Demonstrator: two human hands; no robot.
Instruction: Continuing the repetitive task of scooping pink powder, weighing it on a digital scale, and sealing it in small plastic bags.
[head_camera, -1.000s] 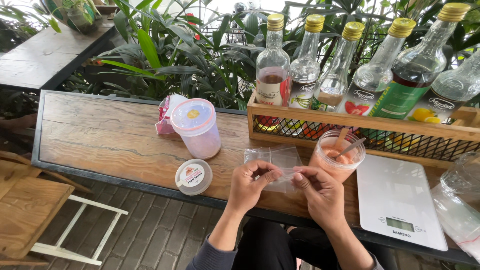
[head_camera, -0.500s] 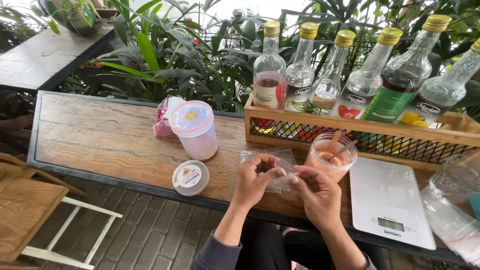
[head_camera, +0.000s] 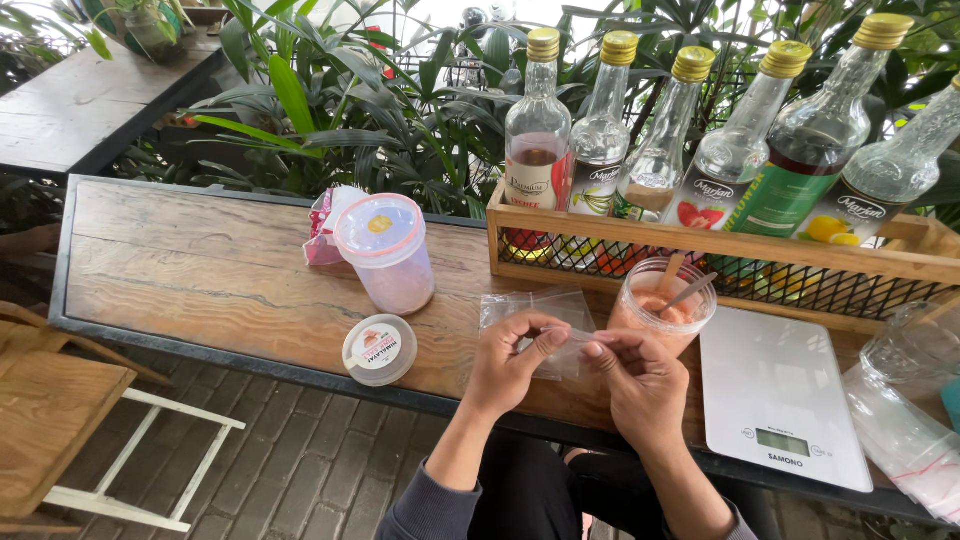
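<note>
Step in hand, by the look of it: working open the mouth of a small clear plastic bag (head_camera: 540, 320) over the wooden table (head_camera: 200, 280). Left hand (head_camera: 510, 365) pinched shut on the bag's near edge, thumb and forefinger pressed together on the film, other fingers curled under. Right hand (head_camera: 640, 385) likewise closed, fingertips nipping the same edge just beside the left; both hands close together, nearly touching, at the table's front edge. Bag lying flat on the wood beyond the fingers, empty as far as can be told. Just right of it, touching or nearly so: 1 clear plastic cup (head_camera: 665, 300) with pinkish contents and a spoon (head_camera: 690, 290) leaning in it. White kitchen scale (head_camera: 780, 395) to the right of the cup, nothing on its plate. Further left: lidded translucent tub (head_camera: 388, 255) standing upright, pink packet (head_camera: 322, 228) behind it, small round lidded jar (head_camera: 380, 350) near the front edge. Behind: wooden crate (head_camera: 720, 250) holding 6 glass bottles (head_camera: 537, 140) with gold caps. Loose clear bags (head_camera: 900, 420) at far right. Next move, judged: calls for sliding the 2 film layers apart with a fine rubbing pinch, then keeping the mouth spread; risk of thin film slipping or sticking together.
</note>
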